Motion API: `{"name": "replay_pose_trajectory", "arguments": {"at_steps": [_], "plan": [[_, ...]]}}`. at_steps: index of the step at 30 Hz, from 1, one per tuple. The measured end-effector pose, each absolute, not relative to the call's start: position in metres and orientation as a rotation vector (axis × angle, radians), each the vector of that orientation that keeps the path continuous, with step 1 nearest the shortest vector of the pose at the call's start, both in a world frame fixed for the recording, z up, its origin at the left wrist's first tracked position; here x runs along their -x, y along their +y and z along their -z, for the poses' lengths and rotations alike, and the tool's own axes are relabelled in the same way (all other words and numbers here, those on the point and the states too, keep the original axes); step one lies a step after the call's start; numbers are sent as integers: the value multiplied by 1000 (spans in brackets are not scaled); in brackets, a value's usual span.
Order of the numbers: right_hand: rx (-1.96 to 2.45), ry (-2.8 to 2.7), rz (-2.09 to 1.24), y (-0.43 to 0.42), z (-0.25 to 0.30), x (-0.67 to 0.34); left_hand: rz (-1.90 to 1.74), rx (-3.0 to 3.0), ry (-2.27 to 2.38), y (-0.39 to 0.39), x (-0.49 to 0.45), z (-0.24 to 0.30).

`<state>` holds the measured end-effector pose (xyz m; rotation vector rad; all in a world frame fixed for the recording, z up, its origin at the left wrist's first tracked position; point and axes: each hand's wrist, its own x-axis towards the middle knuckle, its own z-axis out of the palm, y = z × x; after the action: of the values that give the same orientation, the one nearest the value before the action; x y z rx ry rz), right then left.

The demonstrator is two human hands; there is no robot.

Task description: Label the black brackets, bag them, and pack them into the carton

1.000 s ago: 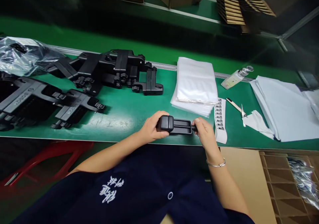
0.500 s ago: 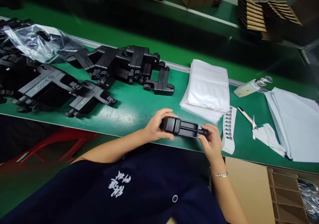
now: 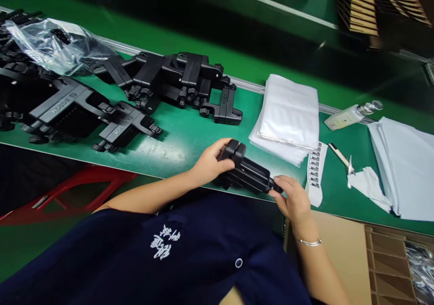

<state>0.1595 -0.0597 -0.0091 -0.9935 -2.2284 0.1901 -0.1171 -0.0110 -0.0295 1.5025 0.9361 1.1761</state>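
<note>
A black plastic clamp bracket (image 3: 252,173) is held at the table's front edge, tilted, with a long slot along its bar. My left hand (image 3: 212,162) grips its thick jaw end, thumb across the near side. At the other end, the fingers of my right hand (image 3: 293,196) pinch a small black knob (image 3: 276,185). Similar black brackets (image 3: 227,106) lie farther back on the green table, several of them heaped together. Nearer the left edge are more brackets with grey lettered faces (image 3: 124,126).
Right of centre lies a stack of clear plastic bags (image 3: 290,112), beside a label strip (image 3: 315,169). Farther right are a bottle (image 3: 352,115), scissors (image 3: 350,171) and pale blue cloth (image 3: 403,169). A clear bag (image 3: 64,47) sits left; a divided carton (image 3: 389,264) stands below the table.
The bracket has turned in my hands: its jaw end is raised and its side now shows. My right hand has shifted slightly right and down, still on the knob. The view has shifted a little.
</note>
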Motion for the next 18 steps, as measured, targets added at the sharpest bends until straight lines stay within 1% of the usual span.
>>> {"name": "replay_pose_trajectory", "arguments": {"at_steps": [2, 4, 6, 8, 10, 12, 13, 15, 18], "plan": [[956, -2339, -121, -62, 0, -158, -1031, -1328, 1028, -11, 113, 27], [1052, -2275, -256, -63, -6, -154, -987, -1327, 1061, -12, 111, 26], [1248, -2037, -593, -61, -7, -149, -1062, -1461, 1091, -14, 112, 24], [1396, -1701, -1047, -56, -6, -146, -1169, -1683, 1081, -15, 115, 24], [1428, -1375, -1465, -50, -4, -144, -1240, -1921, 991, -14, 119, 24], [1386, -1144, -1730, -45, -1, -143, -1248, -2109, 855, -13, 122, 26], [1365, -1076, -1784, -44, 0, -143, -1250, -2159, 809, -13, 123, 28], [1334, -1051, -1733, -45, 3, -142, -1287, -2153, 847, -14, 122, 31], [1380, -1290, -1358, -50, 8, -141, -1392, -1916, 1101, -17, 116, 37]]}}
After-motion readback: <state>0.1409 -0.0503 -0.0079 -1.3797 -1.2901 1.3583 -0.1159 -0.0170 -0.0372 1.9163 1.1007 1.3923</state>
